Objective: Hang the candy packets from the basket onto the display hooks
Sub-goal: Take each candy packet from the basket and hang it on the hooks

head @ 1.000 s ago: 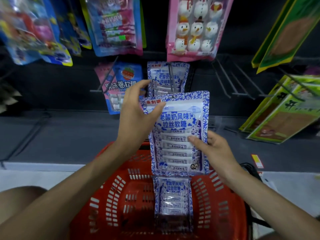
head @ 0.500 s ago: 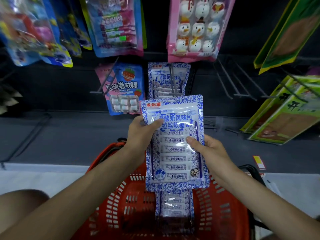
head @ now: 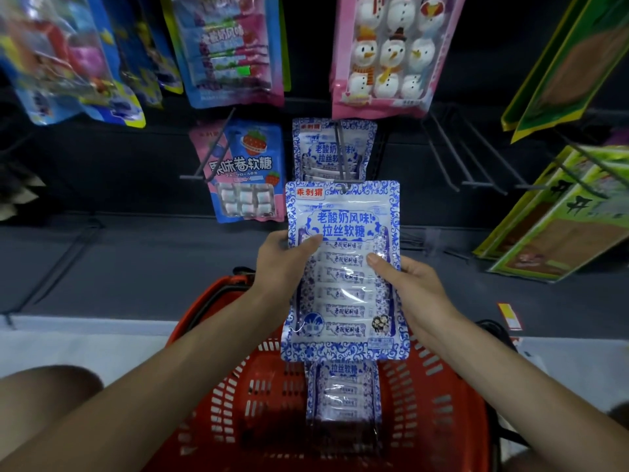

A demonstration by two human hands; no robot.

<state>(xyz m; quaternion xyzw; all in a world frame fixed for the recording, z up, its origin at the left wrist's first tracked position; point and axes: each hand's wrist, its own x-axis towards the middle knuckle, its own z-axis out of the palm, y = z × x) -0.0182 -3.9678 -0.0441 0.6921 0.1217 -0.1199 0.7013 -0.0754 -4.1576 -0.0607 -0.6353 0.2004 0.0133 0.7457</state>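
Note:
I hold a blue-and-white candy packet (head: 343, 267) upright in front of me, above the red basket (head: 238, 396). My left hand (head: 284, 264) grips its left edge, thumb on the front. My right hand (head: 405, 284) grips its right edge, thumb across the front. The packet's top hole sits just at the tip of a display hook (head: 342, 155), where matching packets (head: 333, 149) hang behind. Another matching packet (head: 342, 393) lies in the basket below.
A pink-and-blue strawberry candy packet (head: 246, 172) hangs on the hook to the left. A snowman packet (head: 384, 52) hangs above. Bare hooks (head: 476, 158) stick out to the right, with green packets (head: 558, 216) beyond. A dark shelf runs below the hooks.
My left hand slid down from the packet's top left corner to its left edge. The packet came a little lower and nearer, and the camera view shifted slightly.

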